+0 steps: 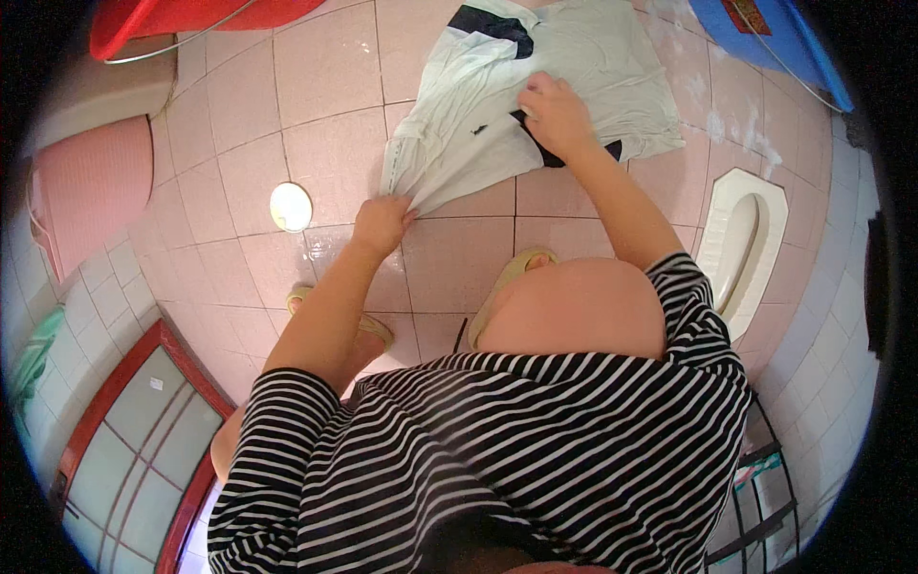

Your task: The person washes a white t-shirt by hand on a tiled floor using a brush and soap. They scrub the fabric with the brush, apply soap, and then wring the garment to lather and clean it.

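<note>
A wet white shirt (pixel 466 107) with black panels and a small dark emblem lies spread on the pink tiled floor. My left hand (pixel 384 224) grips its near left edge and pulls the cloth into taut folds. Beside the hand, a pale band with small dark marks runs along the fabric. My right hand (pixel 558 118) rests on the middle of the shirt, near a black panel, with its fingers curled down. Whether those fingers pinch cloth or hold a small object is hidden.
A red basin (pixel 208 18) and a blue basin (pixel 778 43) stand at the far corners. A squat toilet (pixel 742 244) is set at right. On the left are a white round object (pixel 291 207), a pink ribbed plastic container (pixel 93 190) and a red-framed door (pixel 143 438).
</note>
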Demonstrator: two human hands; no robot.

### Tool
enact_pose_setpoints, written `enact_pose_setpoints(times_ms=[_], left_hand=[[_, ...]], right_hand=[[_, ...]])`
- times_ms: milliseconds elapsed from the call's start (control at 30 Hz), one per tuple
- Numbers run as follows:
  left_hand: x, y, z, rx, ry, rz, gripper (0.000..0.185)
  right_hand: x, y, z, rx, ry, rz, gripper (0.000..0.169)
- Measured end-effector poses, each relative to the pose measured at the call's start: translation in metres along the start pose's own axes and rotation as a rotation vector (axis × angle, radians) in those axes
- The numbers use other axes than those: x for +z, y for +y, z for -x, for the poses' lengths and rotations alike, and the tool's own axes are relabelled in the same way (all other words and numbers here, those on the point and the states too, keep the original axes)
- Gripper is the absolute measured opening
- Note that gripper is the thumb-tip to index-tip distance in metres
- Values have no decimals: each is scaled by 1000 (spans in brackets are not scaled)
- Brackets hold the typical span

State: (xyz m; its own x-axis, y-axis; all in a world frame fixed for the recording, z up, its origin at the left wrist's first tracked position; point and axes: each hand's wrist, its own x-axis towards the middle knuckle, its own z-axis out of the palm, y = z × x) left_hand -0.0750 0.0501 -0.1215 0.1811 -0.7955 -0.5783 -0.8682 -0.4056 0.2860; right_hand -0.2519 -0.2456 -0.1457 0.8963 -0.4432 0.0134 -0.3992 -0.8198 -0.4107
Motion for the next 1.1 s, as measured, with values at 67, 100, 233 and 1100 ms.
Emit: enact_pose_setpoints(times_ms=[67,100,233,1100], left_hand=[[-1,-3,9,124,75,-2,15],[-2,-2,14,183,127,1,14],[2,5,29,330,69,-67,25],[25,32,63,120,-184,9,70]], right_hand=[[-19,9,21,-38,-127,-72,19],[-28,12,39,-24,-330,40,19],[-53,-13,95,-33,-1135,112,22],[94,-157,19,-658,-251,-4,42]])
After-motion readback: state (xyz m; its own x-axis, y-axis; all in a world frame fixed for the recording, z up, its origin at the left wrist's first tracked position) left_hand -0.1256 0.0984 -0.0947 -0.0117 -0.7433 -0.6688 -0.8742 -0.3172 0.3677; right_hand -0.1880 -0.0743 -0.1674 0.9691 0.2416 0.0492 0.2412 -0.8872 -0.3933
